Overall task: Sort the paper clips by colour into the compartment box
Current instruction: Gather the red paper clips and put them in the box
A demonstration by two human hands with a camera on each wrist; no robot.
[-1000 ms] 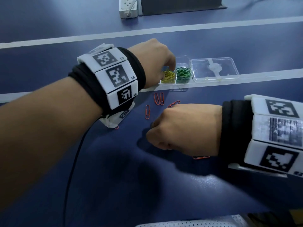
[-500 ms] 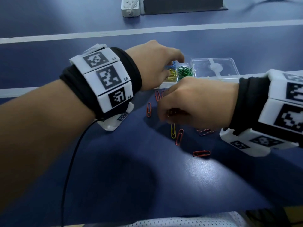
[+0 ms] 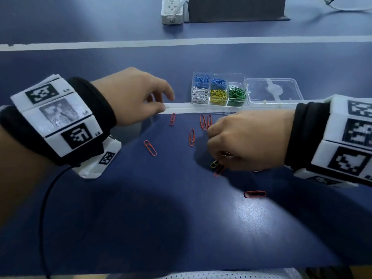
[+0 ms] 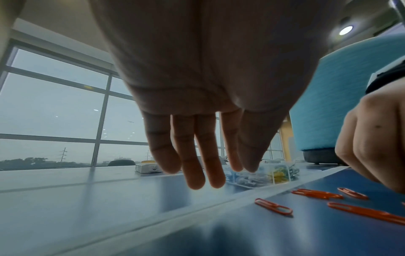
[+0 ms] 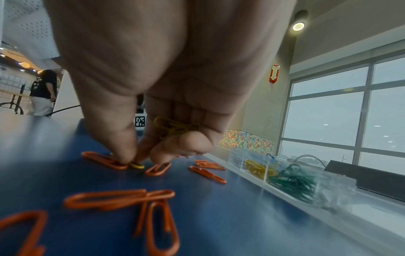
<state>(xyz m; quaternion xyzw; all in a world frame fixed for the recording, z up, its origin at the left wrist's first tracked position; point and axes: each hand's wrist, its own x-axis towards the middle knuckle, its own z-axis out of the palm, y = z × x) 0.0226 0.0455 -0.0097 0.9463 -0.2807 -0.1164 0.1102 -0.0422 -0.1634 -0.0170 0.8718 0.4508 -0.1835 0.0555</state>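
The clear compartment box (image 3: pixel 218 103) stands on a white tape line and holds blue, white, yellow and green clips. Several orange paper clips (image 3: pixel 150 148) lie loose on the blue table in front of it. My right hand (image 3: pixel 218 161) is low over the table; thumb and forefinger pinch a yellow paper clip (image 5: pixel 137 166) that lies beside an orange one (image 5: pixel 103 160). More yellow clips (image 5: pixel 173 127) are tucked in that palm under curled fingers. My left hand (image 4: pixel 197 166) hovers left of the box, fingers relaxed, holding nothing.
The box's clear lid (image 3: pixel 274 90) lies flat just right of the box. A white power strip (image 3: pixel 172 10) and a dark block (image 3: pixel 236 9) stand at the table's far edge. A black cable (image 3: pixel 43 208) trails from my left wrist.
My left hand has drawn back to the left, away from the box, which is now uncovered. My right hand has come down onto the yellow clip on the table.
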